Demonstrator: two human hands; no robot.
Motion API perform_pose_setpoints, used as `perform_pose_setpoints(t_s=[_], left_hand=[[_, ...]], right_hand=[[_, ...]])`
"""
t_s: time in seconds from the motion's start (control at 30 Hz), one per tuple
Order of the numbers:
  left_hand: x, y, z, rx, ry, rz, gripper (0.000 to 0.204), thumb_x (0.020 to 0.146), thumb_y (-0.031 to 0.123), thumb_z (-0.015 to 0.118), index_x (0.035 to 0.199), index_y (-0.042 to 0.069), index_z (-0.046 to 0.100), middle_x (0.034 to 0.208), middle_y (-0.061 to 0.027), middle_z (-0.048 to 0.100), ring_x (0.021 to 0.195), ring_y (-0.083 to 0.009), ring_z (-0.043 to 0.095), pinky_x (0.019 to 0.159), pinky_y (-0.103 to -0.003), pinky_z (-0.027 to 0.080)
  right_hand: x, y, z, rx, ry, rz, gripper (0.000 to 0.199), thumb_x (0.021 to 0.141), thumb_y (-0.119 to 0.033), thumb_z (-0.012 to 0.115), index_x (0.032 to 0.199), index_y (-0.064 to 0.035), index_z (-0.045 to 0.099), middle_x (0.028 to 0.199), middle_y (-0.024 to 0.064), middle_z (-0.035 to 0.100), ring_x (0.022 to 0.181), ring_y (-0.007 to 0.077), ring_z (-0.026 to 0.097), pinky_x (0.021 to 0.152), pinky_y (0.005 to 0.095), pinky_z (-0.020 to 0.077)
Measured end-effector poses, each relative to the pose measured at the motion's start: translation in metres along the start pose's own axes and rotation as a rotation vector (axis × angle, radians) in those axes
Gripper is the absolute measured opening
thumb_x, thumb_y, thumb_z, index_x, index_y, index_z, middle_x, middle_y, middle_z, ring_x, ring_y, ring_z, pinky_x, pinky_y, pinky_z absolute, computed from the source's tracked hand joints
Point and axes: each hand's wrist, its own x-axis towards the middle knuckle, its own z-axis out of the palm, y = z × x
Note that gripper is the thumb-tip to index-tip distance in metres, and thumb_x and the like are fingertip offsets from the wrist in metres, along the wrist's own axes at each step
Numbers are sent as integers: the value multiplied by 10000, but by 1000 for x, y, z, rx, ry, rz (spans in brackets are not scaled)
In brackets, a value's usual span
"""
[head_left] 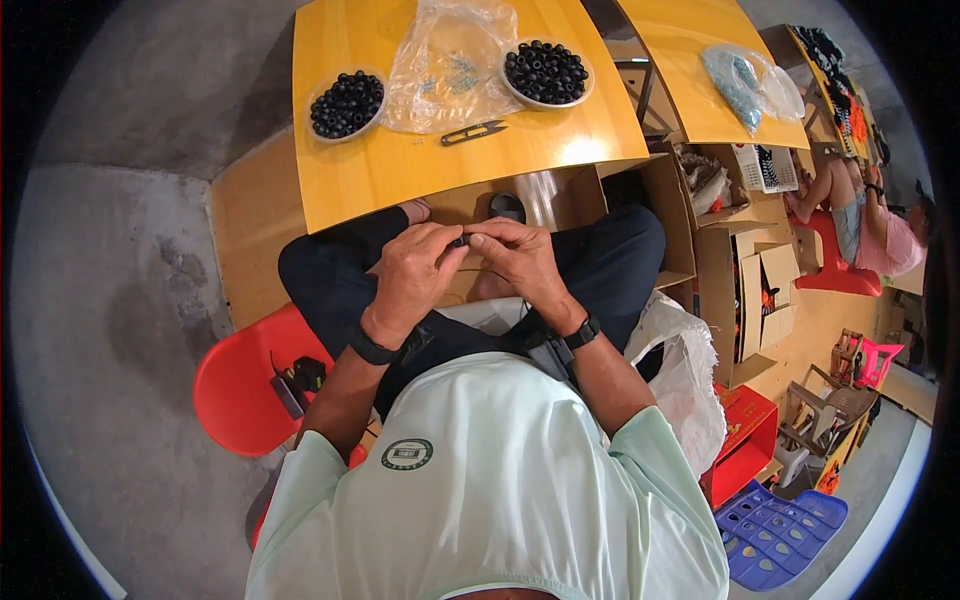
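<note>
Above my lap, just off the table's near edge, my left hand and my right hand meet at the fingertips. Both are closed in a pinch around a small black piece, mostly covered by the fingers. Its exact kind does not show. On the yellow table stand two round tubs of black beads, the left tub and the right tub. Between them lies a clear plastic bag with small bluish-green bits. Black thread snips rest in front of the bag.
A red chair with a dark device on it stands to my left. At my right are a white sack, open cardboard boxes, a red box and a blue plastic seat. Another person sits far right.
</note>
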Motion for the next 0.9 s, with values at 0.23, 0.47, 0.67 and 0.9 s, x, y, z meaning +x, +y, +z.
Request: perform_pose_setpoints(t_s=[0.23,0.47,0.67,0.9], left_hand=[[-3,-1,-1,-46,-44,-35,256,752,14,777,995,-13,699,935,-161,704,847,-318,694,733,-360,561],[-8,5,4,-144,1,-38,285,735,-18,783,1007,-11,699,959,-156,711,872,-298,705,741,-342,566],[-5,8,4,-206,5,-15,293,725,-19,792,1004,3,704,928,-143,706,835,-282,698,715,-331,559],[-1,9,3,-222,-54,24,289,731,25,818,1002,25,718,682,-58,557,571,-159,530,517,-298,419]], right_hand=[[-2,-3,-5,126,-20,142,164,895,-62,734,1039,14,746,967,40,696,784,82,614,692,220,521],[2,11,-19,490,-145,409,147,866,-75,763,1002,-39,718,953,34,696,758,111,625,674,246,536],[4,18,-31,572,-294,430,237,873,-115,768,1090,-72,683,955,7,683,752,89,616,634,229,530],[3,10,-33,617,-382,495,383,892,-160,739,1215,17,630,1032,81,701,843,131,690,685,245,590]])
